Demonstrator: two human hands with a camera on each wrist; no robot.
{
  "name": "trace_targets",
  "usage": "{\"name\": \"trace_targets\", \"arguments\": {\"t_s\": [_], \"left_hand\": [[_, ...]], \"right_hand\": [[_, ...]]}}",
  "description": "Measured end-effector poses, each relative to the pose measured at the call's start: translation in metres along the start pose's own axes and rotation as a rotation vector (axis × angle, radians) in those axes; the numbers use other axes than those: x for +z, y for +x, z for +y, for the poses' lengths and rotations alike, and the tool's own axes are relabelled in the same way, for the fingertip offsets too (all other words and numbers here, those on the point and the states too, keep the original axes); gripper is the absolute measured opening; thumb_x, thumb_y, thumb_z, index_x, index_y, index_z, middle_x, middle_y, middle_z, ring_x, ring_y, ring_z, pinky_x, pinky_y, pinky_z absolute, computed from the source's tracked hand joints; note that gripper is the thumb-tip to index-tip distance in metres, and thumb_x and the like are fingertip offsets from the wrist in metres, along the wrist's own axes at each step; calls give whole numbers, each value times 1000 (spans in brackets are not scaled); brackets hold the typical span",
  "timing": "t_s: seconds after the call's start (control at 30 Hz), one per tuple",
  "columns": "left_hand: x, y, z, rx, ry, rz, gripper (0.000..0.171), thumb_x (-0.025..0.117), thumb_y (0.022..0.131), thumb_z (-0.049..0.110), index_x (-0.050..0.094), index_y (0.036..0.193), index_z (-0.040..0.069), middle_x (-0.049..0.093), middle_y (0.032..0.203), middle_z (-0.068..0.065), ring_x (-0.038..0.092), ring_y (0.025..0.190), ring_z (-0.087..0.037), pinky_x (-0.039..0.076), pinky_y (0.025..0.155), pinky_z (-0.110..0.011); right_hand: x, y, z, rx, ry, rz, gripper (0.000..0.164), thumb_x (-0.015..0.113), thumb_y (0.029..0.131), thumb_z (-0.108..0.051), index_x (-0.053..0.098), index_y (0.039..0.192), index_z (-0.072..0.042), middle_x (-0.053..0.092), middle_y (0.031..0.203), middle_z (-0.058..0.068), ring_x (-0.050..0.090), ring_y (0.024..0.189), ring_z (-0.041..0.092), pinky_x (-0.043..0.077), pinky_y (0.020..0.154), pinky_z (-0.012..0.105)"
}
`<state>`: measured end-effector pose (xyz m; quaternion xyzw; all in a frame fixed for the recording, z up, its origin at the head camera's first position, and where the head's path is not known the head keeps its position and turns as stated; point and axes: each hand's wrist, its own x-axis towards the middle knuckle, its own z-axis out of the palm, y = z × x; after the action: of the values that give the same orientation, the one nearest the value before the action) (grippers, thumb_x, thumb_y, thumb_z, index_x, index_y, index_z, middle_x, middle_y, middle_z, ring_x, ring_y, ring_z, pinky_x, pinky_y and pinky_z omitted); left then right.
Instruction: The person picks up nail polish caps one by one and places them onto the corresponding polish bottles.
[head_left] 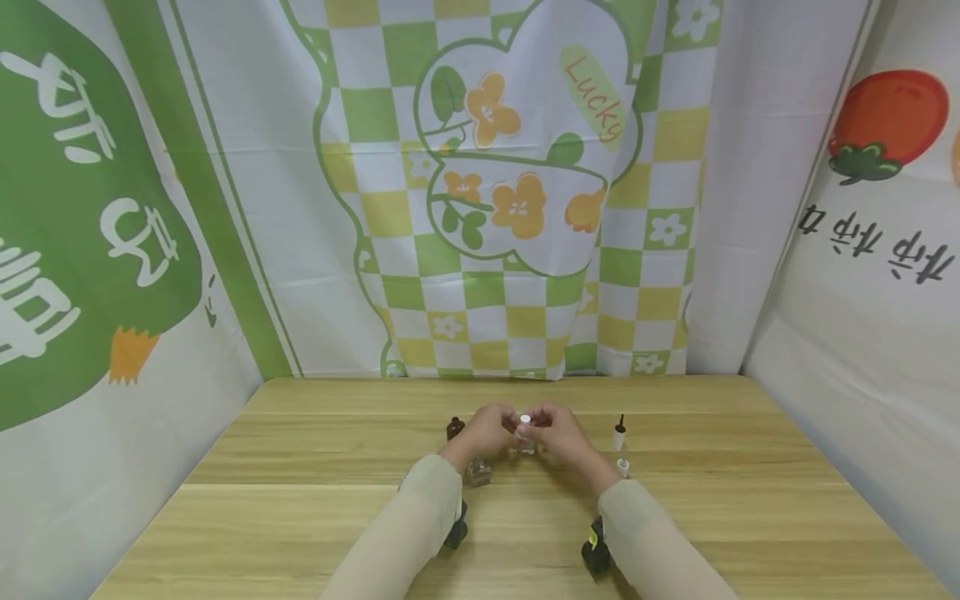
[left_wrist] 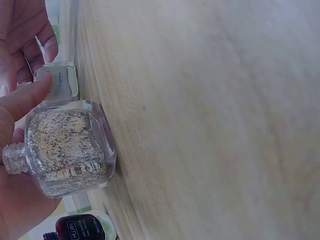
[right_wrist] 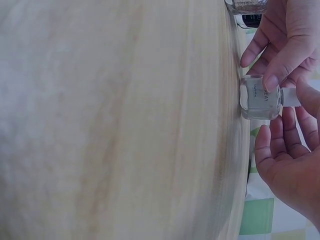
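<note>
At the middle of the table, both hands are on one small clear nail polish bottle (right_wrist: 257,100) with a white cap (head_left: 525,419). My left hand (head_left: 491,429) grips the glass body, its thumb on the lettered front. My right hand (head_left: 558,431) pinches the white cap between thumb and fingers; its other fingers are loosely bent below. An uncapped glitter nail polish bottle (left_wrist: 70,150) stands in front of the left hand, its threaded neck bare. Behind the left wrist is a dark red nail polish bottle (left_wrist: 82,227), also with a bare neck.
Right of the right hand, a white cap with its dark brush pointing up (head_left: 619,435) stands on the wooden table (head_left: 337,517). Another white cap (head_left: 622,467) is closer to the right wrist. A patterned curtain (head_left: 517,317) hangs behind the table's far edge.
</note>
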<state>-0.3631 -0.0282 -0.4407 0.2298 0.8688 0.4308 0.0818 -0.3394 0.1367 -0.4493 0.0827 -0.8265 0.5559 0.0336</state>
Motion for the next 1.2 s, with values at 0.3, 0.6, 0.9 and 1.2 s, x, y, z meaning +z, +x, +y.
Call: {"name": "trace_targets", "arguments": {"t_s": [0.3, 0.6, 0.9, 1.2], "left_hand": [[0, -2, 1, 2, -16, 7, 15, 79, 81, 8, 67, 89, 6, 64, 84, 1, 59, 80, -14, 51, 76, -32], [-2, -5, 3, -18, -31, 19, 17, 77, 80, 6, 66, 93, 5, 65, 88, -1, 60, 86, -17, 51, 81, -36], [-9, -8, 9, -17, -100, 19, 18, 74, 82, 4, 65, 98, 3, 64, 91, -3, 61, 92, -24, 50, 83, -37], [-15, -7, 14, 9, -33, 33, 24, 76, 84, 12, 66, 105, 4, 66, 96, -2, 61, 92, -19, 51, 84, -37]], "right_hand": [[-1, 0, 1, 1, 21, -17, 15, 74, 84, -3, 64, 95, 1, 63, 87, 7, 58, 81, 19, 53, 72, 39], [-5, 1, -2, 24, 32, -38, 19, 75, 83, -5, 65, 99, 0, 64, 90, 6, 59, 85, 20, 53, 75, 37], [-10, 1, -9, 6, -6, -19, 25, 76, 84, -8, 65, 104, 2, 65, 90, 5, 61, 85, 19, 53, 74, 36], [-18, -8, -26, 14, -45, 7, 29, 73, 87, -14, 64, 111, 0, 63, 98, 8, 61, 93, 23, 53, 79, 36]]}}
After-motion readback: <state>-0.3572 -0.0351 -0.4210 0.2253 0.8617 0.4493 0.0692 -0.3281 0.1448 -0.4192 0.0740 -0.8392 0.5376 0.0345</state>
